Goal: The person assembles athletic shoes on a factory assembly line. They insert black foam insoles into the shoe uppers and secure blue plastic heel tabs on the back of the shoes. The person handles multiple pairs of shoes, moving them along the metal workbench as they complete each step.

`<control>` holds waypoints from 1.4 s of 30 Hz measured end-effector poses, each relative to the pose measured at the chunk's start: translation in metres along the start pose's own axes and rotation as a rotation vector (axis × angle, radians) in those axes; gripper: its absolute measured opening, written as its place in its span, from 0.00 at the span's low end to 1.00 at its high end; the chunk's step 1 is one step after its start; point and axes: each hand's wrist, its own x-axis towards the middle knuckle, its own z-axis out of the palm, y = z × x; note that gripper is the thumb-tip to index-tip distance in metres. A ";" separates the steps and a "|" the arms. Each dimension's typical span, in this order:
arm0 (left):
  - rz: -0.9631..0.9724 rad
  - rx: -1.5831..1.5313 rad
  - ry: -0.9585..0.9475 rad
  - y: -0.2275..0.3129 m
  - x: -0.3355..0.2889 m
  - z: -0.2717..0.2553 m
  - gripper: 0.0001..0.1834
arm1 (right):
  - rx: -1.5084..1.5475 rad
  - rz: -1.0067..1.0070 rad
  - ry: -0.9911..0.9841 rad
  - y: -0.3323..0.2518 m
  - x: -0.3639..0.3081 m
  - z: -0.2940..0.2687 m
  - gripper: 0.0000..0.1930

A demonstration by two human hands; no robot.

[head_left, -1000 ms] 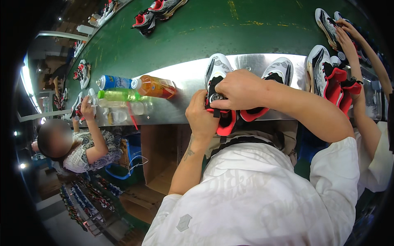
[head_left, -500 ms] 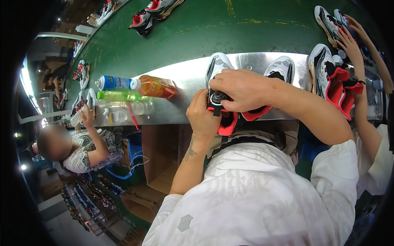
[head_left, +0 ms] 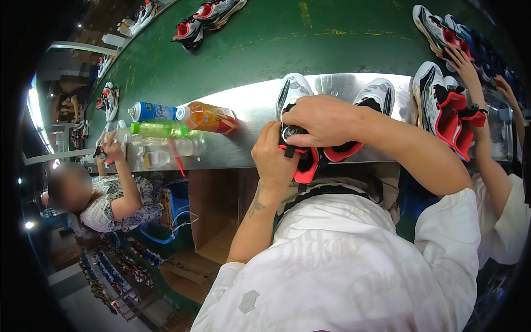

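Head view: I have left hand [head_left: 271, 152] and right hand [head_left: 321, 122] grasping 1 red-collared sneaker [head_left: 293, 88] at the near edge of the shiny metal tabletop [head_left: 240, 150]; open room leftward reaches a rounded plastic bottle [head_left: 210, 118], 1 matching shoe [head_left: 377, 93] just right.

Premises: workshop, set up like a shoe production line.
Surface: long green worktop [head_left: 287, 50], metal strip [head_left: 238, 152] along near edge.
Station: sneaker [head_left: 293, 86] at near edge, left hand [head_left: 273, 154] and right hand [head_left: 319, 119] on it.
Stock: red-lined shoes [head_left: 427, 99] farther right; similar pair [head_left: 221, 12] toward far edge.
Staff: left worker [head_left: 126, 203], right worker [head_left: 502, 221], hands at shoes.
Storage: crowded rack [head_left: 113, 276], cardboard box [head_left: 213, 221], off near edge.
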 end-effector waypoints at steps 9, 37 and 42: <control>0.001 0.033 0.015 0.000 0.000 0.004 0.26 | -0.071 0.397 0.160 -0.018 -0.004 0.026 0.33; 0.120 0.113 -0.139 -0.028 0.003 -0.031 0.29 | -0.411 0.191 0.518 -0.067 -0.096 -0.063 0.08; 0.243 0.247 -0.077 0.041 0.037 -0.065 0.34 | -0.042 0.563 0.297 -0.034 -0.163 -0.083 0.15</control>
